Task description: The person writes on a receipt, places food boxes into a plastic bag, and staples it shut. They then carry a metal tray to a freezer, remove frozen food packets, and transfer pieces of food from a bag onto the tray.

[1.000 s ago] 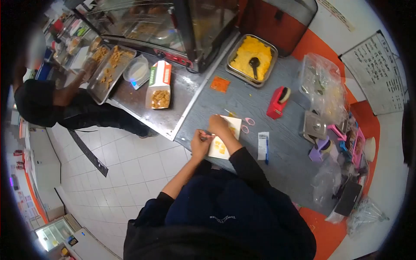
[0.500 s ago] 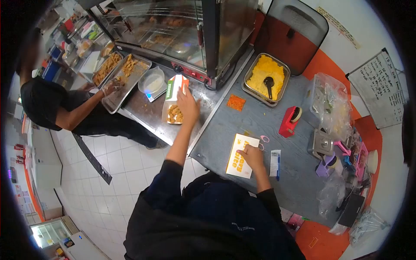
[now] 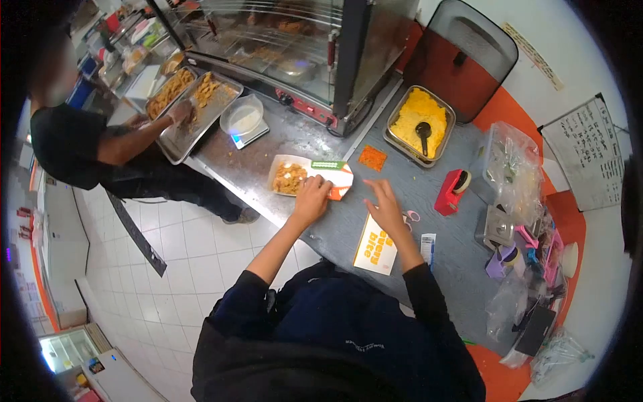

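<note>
My left hand (image 3: 313, 199) grips the near side of a paper food box (image 3: 343, 178) with a green and orange print. The box lies with its lid unfolded to the right, and brown fried pieces (image 3: 290, 179) fill its left part. Fingers apart and holding nothing, my right hand (image 3: 387, 209) hovers above the upper end of a flat white box (image 3: 375, 251) with yellow lettering. An orange-red patch (image 3: 372, 158) lies on the grey table beyond my hands.
A co-worker (image 3: 74, 144) handles food in a metal tray (image 3: 175, 149) at left. Near it stand a bowl on a scale (image 3: 253, 136) and a glass display warmer (image 3: 311, 110). To the right are a yellow food tray (image 3: 410, 115), red tape dispenser (image 3: 450, 194) and plastic tub (image 3: 489, 157).
The food box has turned from upright in view to lying sideways, nearer my right hand. My right hand has lifted off the white box and moved up, fingers spread.
</note>
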Available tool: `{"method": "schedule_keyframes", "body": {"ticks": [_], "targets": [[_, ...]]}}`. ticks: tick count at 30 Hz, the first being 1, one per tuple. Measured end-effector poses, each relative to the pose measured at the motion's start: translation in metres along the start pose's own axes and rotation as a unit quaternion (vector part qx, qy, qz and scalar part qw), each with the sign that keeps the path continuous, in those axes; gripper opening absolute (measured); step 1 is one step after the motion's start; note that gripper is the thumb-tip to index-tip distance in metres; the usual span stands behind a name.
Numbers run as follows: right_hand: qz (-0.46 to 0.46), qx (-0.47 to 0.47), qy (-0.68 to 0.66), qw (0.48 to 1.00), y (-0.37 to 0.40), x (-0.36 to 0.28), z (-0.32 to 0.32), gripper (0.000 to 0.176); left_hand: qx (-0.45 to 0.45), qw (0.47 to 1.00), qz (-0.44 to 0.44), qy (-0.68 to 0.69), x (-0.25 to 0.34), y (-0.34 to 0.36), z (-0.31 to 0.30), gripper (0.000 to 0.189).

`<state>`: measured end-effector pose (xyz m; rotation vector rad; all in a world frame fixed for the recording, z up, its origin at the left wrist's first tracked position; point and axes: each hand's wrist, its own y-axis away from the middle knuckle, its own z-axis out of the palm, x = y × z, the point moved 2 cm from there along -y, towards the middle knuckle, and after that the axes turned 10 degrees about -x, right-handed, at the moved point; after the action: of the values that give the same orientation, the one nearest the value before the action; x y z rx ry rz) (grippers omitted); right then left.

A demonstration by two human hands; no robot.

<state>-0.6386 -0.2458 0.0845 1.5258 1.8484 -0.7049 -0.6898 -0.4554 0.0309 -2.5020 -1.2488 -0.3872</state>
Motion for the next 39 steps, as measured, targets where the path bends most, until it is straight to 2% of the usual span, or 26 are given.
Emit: {"method": "schedule_keyframes", "body": {"ticks": [1,2,3,5,6,8,10,12,14,16,17,18,20,21,23,24,26,27,30,31,32,34,35,37,38,39], "targets": [[-0.053,-0.012,0.061,0.997,-0.009,-0.019,-0.003,0.039,0.011,0.999,0.038,0.003,0.011,0.008,-0.014,0.026],[-0.105,-0.023,0.121,0.987,-0.015,-0.03,-0.002,0.04,0.012,0.999,0.032,0.004,0.016,0.017,-0.024,0.026],[-0.107,-0.029,0.119,0.987,-0.02,-0.032,0.002,0.04,-0.014,0.995,0.068,0.071,0.022,0.026,-0.03,0.026],[-0.27,-0.129,0.245,0.922,-0.02,-0.037,0.016,0.036,-0.053,0.982,0.112,0.146,0.033,0.047,-0.044,0.026],[-0.27,-0.134,0.241,0.922,-0.018,-0.041,0.017,0.036,-0.056,0.982,0.106,0.149,0.034,0.058,-0.046,0.026],[-0.353,-0.226,0.241,0.875,-0.006,-0.05,0.02,0.03,-0.065,0.976,0.13,0.16,0.036,0.081,-0.046,0.027],[-0.382,-0.227,0.222,0.868,0.004,-0.052,0.018,0.023,-0.062,0.975,0.133,0.167,0.038,0.103,-0.047,0.026],[-0.384,-0.239,0.169,0.876,0.014,-0.045,0.015,0.023,-0.064,0.977,0.073,0.191,0.038,0.12,-0.047,0.025],[-0.374,-0.22,0.155,0.888,0.02,-0.036,0.017,0.029,-0.039,0.977,0.077,0.196,0.043,0.126,-0.045,0.027],[-0.244,-0.204,0.058,0.946,0.02,-0.026,0.017,0.036,0.004,0.958,-0.036,0.286,0.046,0.127,-0.043,0.034],[-0.223,-0.155,0.031,0.962,0.018,-0.019,0.025,0.045,0.022,0.954,-0.085,0.286,0.037,0.126,-0.03,0.04],[-0.222,-0.155,0.032,0.962,0.013,-0.016,0.033,0.045,0.042,0.939,-0.137,0.314,0.027,0.12,-0.015,0.038],[-0.008,-0.154,-0.054,0.987,-0.003,0.001,0.047,0.048,0.097,0.871,-0.221,0.428,0.016,0.099,0.003,0.037],[-0.032,-0.097,0.034,0.994,-0.006,0.017,0.058,0.049,0.097,0.872,-0.219,0.428,0.009,0.092,0.009,0.037],[0.003,-0.106,0.023,0.994,-0.018,0.028,0.068,0.049,-0.023,0.736,-0.351,0.579,-0.004,0.08,0.022,0.04],[0.04,-0.119,0.011,0.992,-0.023,0.033,0.07,0.05,-0.025,0.737,-0.347,0.579,-0.007,0.077,0.021,0.04],[0.044,-0.131,0.051,0.989,-0.027,0.042,0.071,0.049,-0.064,0.65,-0.362,0.665,-0.008,0.075,0.024,0.045],[0.076,-0.152,-0.007,0.985,-0.028,0.044,0.071,0.048,-0.058,0.611,-0.363,0.701,-0.005,0.075,0.027,0.045],[0.113,-0.171,-0.128,0.97,-0.027,0.045,0.073,0.046,-0.071,0.583,-0.379,0.715,-0.003,0.078,0.029,0.045],[0.118,-0.173,-0.189,0.959,-0.025,0.044,0.074,0.045,-0.069,0.585,-0.358,0.724,-0.002,0.078,0.028,0.044],[0.119,-0.171,-0.191,0.959,-0.023,0.044,0.074,0.045,-0.071,0.586,-0.358,0.723,-0.001,0.08,0.028,0.044],[0.105,-0.175,-0.174,0.963,-0.02,0.023,0.06,0.045,-0.042,0.639,-0.351,0.683,0.006,0.081,0.008,0.042],[0.105,-0.174,-0.175,0.963,-0.02,0.018,0.057,0.045,-0.043,0.64,-0.35,0.682,0.005,0.082,0.004,0.042],[-0.054,-0.112,-0.04,0.991,-0.019,0.006,0.051,0.046,-0.05,0.743,-0.307,0.593,0.0,0.086,-0.006,0.038],[-0.053,-0.112,-0.041,0.991,-0.019,0.003,0.048,0.046,-0.051,0.742,-0.308,0.593,0.0,0.088,-0.007,0.038],[-0.05,-0.133,-0.036,0.989,-0.019,-0.001,0.044,0.049,-0.042,0.771,-0.298,0.561,0.0,0.088,-0.011,0.035]]}}
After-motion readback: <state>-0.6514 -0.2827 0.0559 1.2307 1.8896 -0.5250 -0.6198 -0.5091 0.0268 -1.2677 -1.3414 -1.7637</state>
